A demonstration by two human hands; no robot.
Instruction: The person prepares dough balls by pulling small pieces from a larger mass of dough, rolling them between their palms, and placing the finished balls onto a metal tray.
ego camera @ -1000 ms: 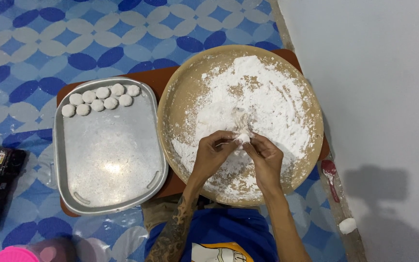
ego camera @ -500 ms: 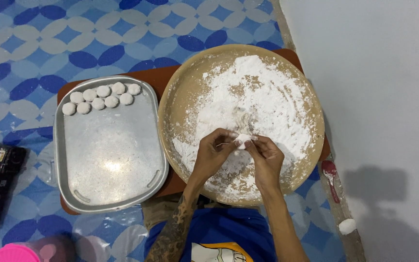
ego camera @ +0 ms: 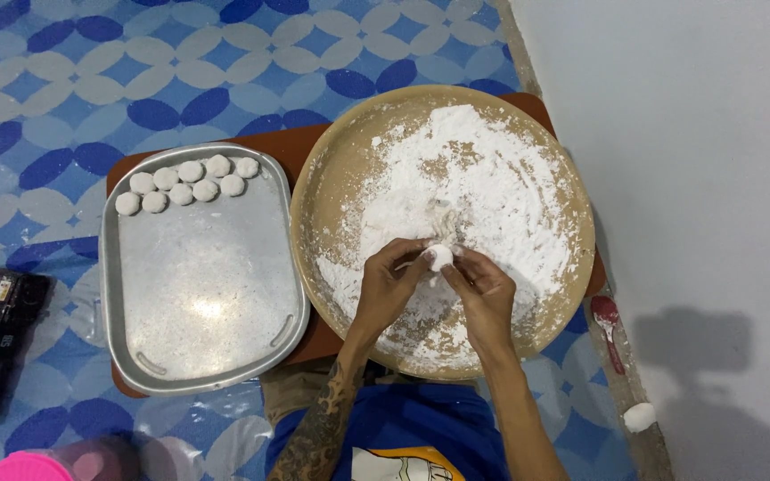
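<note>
Home floor, patterned mat, flour tray

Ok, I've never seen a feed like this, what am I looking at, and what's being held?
This is one camera worn on a person's head, looking down at their own bare hands. The left hand and right hand share a grip on a small white dough ball over a round tan tray spread with white flour. Beside it, a metal tray carries nine finished dough pieces along its far edge. Both trays rest on a brown board on a blue patterned floor.
</note>
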